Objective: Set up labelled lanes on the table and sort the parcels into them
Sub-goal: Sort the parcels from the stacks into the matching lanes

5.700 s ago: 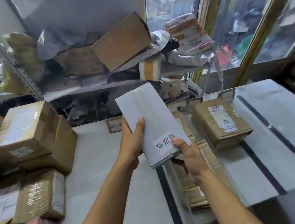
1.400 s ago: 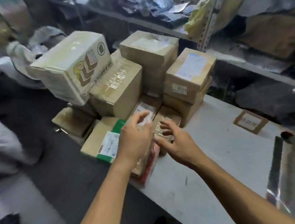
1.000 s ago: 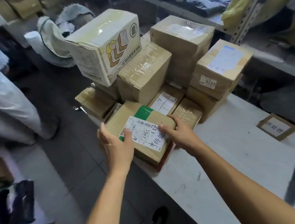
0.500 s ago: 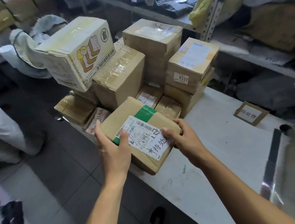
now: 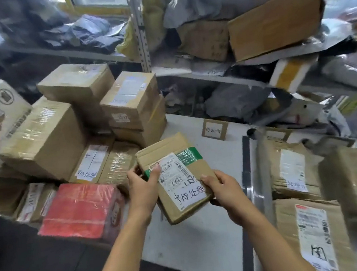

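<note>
A flat cardboard parcel (image 5: 165, 148) with green tape and a white handwritten label hangs just above the white table (image 5: 198, 240). My left hand (image 5: 142, 186) grips its left edge, thumb on the label. My right hand (image 5: 222, 188) grips its lower right corner. A small cardboard lane label (image 5: 214, 129) stands at the table's back. A black tape line (image 5: 245, 150) runs toward me to the right of the parcel. Beyond that line lie several brown parcels (image 5: 292, 167).
A pile of unsorted cardboard boxes (image 5: 65, 126) fills the table's left end, with a red wrapped packet (image 5: 79, 209) at its front. A metal shelf (image 5: 211, 76) behind holds bags and boxes. The table's front edge is near my arms.
Both hands lifted the green-taped parcel off the left pile and carried it right, over the open table area in front of the lane label. My view swung right with it.
</note>
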The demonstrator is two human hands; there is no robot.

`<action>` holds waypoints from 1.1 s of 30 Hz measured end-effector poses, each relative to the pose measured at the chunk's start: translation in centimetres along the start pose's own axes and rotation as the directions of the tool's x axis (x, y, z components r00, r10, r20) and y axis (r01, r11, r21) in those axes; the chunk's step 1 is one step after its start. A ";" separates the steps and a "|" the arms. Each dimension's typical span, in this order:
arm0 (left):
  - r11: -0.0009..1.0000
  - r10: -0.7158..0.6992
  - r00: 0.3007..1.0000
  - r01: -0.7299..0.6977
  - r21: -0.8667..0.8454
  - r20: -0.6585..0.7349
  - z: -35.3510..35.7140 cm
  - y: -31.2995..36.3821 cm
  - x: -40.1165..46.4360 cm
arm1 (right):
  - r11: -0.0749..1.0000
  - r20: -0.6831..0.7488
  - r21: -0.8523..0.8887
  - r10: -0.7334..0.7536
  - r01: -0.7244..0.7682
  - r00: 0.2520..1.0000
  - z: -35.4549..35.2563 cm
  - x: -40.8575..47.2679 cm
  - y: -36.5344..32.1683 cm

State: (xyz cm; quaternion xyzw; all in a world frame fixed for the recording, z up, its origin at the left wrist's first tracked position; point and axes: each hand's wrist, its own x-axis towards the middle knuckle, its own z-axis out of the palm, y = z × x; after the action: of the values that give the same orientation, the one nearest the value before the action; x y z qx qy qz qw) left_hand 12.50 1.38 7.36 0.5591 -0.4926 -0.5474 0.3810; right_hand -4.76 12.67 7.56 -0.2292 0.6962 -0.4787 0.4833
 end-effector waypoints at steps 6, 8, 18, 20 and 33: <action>0.986 -0.155 0.934 0.127 0.108 0.323 6.0 -3.8 -0.2 | 0.990 -0.290 0.121 0.104 -0.071 0.951 -3.0 1.5 3.9; 0.981 -0.163 0.906 0.105 0.165 0.390 7.8 -4.1 0.6 | 0.987 -0.401 0.129 0.136 -0.091 0.906 -3.5 2.4 4.7; 0.944 -0.277 0.803 0.126 0.305 0.528 14.9 -3.1 7.7 | 0.985 -0.595 0.009 0.143 -0.172 0.791 -4.6 7.7 3.5; 0.942 -0.284 0.785 0.122 0.313 0.550 15.2 -3.1 8.4 | 0.981 -0.592 0.005 0.160 -0.195 0.790 -4.8 8.4 3.4; 0.920 -0.304 0.771 0.085 0.383 0.559 15.6 -6.4 9.2 | 0.939 -0.435 -0.082 0.267 -0.333 0.860 -5.5 10.3 5.5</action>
State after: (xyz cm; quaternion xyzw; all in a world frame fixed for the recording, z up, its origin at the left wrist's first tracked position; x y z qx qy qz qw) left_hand -2.79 -4.34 -2.72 0.4582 -0.6129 -0.6424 0.0416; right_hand -13.30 9.54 -1.60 -0.0466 0.8454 -0.3798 0.3728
